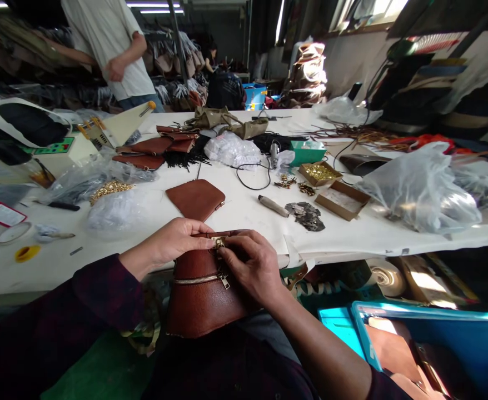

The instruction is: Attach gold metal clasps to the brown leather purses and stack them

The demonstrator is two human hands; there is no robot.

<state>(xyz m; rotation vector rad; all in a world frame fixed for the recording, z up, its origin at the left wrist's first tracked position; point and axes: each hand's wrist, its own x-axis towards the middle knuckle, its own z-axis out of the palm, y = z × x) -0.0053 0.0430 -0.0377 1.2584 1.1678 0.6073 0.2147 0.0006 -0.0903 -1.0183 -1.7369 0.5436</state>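
Observation:
A brown leather bag with a brass zipper across its front rests at the table's near edge, against my lap. My left hand pinches the bag's top edge beside a small gold metal clasp. My right hand is closed at the same clasp from the right, its thumb and fingertips pressed on it. The zipper pull hangs below. Just beyond the hands, a flat brown leather piece lies on the white table.
Farther back lie brown leather pieces and a plastic bag. To the right are a grey-handled tool, metal plates, cardboard boxes and a large plastic bag. A blue crate stands low right. A person stands behind the table.

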